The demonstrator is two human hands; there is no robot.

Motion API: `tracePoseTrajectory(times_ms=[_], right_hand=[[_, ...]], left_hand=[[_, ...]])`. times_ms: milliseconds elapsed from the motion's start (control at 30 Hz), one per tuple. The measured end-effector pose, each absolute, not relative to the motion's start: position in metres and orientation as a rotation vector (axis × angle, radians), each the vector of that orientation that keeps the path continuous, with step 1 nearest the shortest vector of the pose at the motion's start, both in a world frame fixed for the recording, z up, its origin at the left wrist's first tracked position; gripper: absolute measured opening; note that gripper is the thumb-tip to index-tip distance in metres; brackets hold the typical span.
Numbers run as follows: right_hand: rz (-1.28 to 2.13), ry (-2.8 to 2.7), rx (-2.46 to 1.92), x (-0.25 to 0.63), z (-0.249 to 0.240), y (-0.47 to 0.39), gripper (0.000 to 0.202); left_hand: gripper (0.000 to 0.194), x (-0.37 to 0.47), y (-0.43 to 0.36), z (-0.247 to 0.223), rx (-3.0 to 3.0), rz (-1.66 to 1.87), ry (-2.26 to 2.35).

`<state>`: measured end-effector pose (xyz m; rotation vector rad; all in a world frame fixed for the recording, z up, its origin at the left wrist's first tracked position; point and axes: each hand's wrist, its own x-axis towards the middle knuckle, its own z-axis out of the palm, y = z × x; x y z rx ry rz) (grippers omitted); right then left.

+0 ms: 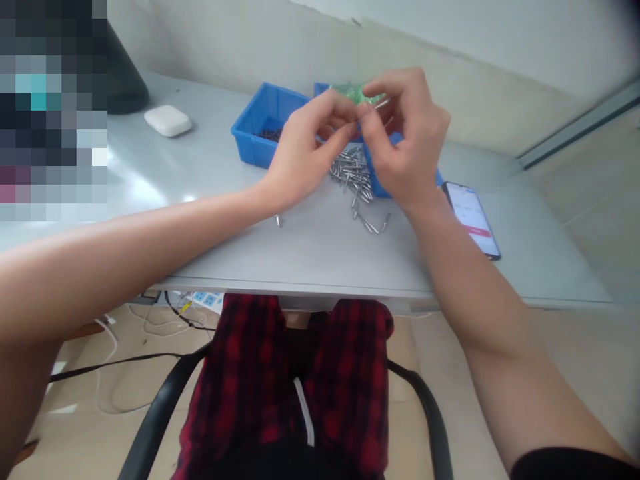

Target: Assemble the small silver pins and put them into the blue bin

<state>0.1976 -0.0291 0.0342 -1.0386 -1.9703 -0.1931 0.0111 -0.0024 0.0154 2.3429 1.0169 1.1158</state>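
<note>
My left hand (305, 147) and my right hand (413, 130) are raised close together above the table. The right hand pinches a thin silver metal pin (383, 104) between thumb and fingers. The left hand's thumb and index finger are pressed together beside it; whatever they hold is too small and hidden to name. Below the hands lies a pile of silver metal pins (353, 175), and several loose ones (369, 223) lie nearer the front edge. A blue bin (255, 148) with small dark pieces (270, 135) inside stands left of my hands.
Another blue bin (380, 183) sits partly behind my right hand, near green plastic (349, 92). A lit phone (473, 220) lies at the right. A white earbud case (168, 121) and a dark object (125, 83) are at the left. One pin (279, 221) lies below my left wrist.
</note>
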Motion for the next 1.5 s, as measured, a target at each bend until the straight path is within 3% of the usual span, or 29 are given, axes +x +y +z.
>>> tracePoseTrajectory(times_ms=[167,267,467,567,700,800,933,1067,1333,1500], right_hand=[[-0.253,-1.914,-0.884,0.196,0.031,-0.027,0.014],[-0.266,-1.91,-0.909,0.198,0.029,-0.024,0.014],[-0.293,-1.926,-0.811,0.204,0.022,-0.009,0.017],[-0.366,-1.938,-0.582,0.205,0.019,-0.002,0.017],[-0.297,-1.94,-0.73,0.204,0.019,-0.005,0.016],[-0.259,-1.927,-0.797,0.203,0.021,-0.009,0.003],[-0.302,-1.965,-0.797,0.206,0.021,-0.005,0.018],[-0.295,-1.999,-0.679,0.208,0.02,-0.001,0.015],[-0.369,-2.024,-0.711,0.205,0.023,-0.008,0.025],[-0.334,-2.027,-0.688,0.205,0.024,-0.008,0.019]], left_hand=[[0.032,0.014,0.009,0.002,2.214,1.259,0.895],[0.025,0.022,0.027,-0.011,2.159,1.491,0.581],[0.012,0.027,0.042,-0.021,2.048,1.47,0.398],[0.013,0.025,0.04,-0.018,2.052,1.456,0.413],[0.021,0.026,0.036,-0.015,2.021,1.447,0.475],[0.03,0.027,0.033,-0.012,1.986,1.418,0.535],[0.041,0.028,0.03,-0.007,1.962,1.404,0.55],[0.046,0.028,0.029,-0.005,1.929,1.389,0.571],[0.043,0.027,0.03,-0.007,1.907,1.374,0.572],[0.028,0.025,0.03,-0.008,1.915,1.38,0.479]])
